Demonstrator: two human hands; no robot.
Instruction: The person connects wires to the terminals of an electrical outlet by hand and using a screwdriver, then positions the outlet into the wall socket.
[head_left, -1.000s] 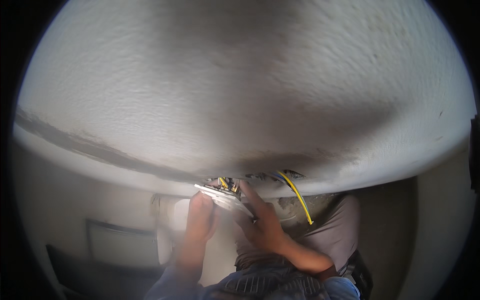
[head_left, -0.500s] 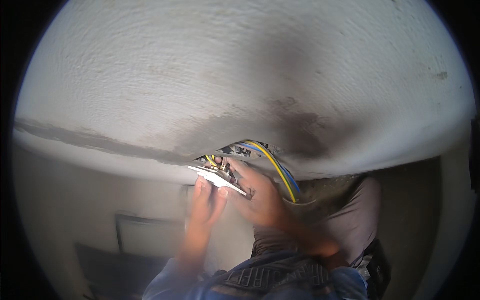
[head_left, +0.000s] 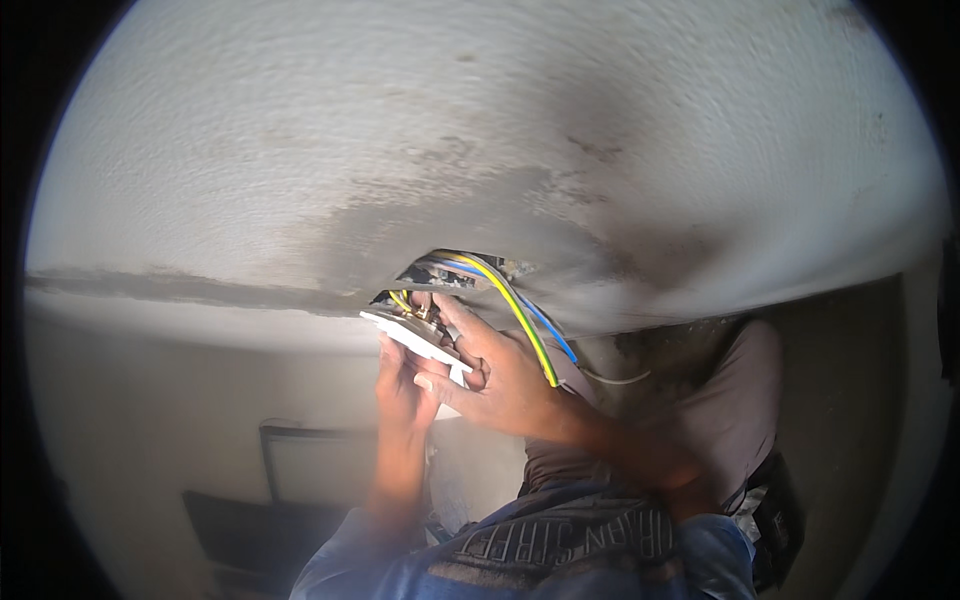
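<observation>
A white electrical faceplate point(head_left: 418, 343) is tilted in front of the wall, its back with metal terminals turned toward a hole. Supporting it from below and the left is my left hand point(head_left: 404, 388), fingers closed on its front side. My right hand point(head_left: 497, 385) grips the plate's right end with the thumb underneath, while its fingers reach behind to the terminals. Short yellow-green wires point(head_left: 399, 298) run from the wall box to the plate's back; their ends are partly hidden by my fingers. The plate's front face is mostly out of sight.
Loose yellow-green wire point(head_left: 525, 318) and blue wire point(head_left: 552, 335) arch out of a second wall opening point(head_left: 450, 276) on the right. Grey patched plaster point(head_left: 350, 235) surrounds the openings. My bent knee point(head_left: 745, 390) is at the right; a dark frame-like object point(head_left: 268, 465) stands lower left.
The view has shifted, so the wall openings and hands appear farther left and slightly higher. Both hands still hold the faceplate, and the right thumb has moved a little left along its lower edge.
</observation>
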